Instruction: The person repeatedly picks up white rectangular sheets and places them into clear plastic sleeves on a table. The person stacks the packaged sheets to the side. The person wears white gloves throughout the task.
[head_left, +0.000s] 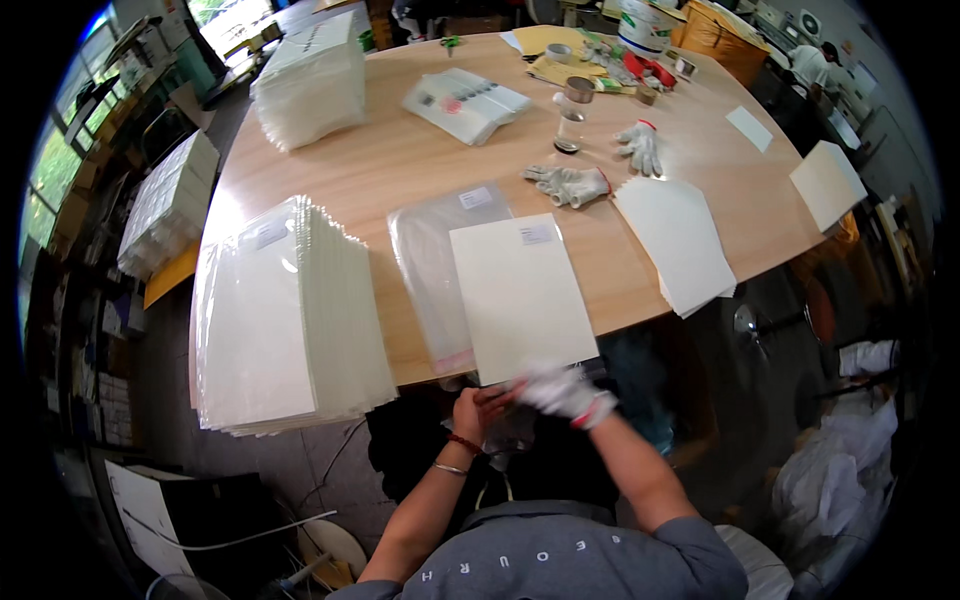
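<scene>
At the table's near edge my bare left hand [474,415], a red bracelet and a bangle on its wrist, has its fingers drawn together beside the right; what is between them I cannot make out. My right hand [562,393] wears a white work glove with a red cuff and is smeared by motion. Both hands are just below a cream sheet [525,300], which lies flat and has a small label at its top. Partly under that sheet, on its left, lies a clear plastic sleeve [425,270] with a label and a pinkish strip at its lower end.
Tall stacks of sleeved sheets [260,330] and clear sleeves [310,85] stand at left. Loose white sheets [680,245] lie at right. Two work gloves [570,185], a glass bottle [571,130] and a white bucket [643,30] are farther back. Another person [808,68] is at far right.
</scene>
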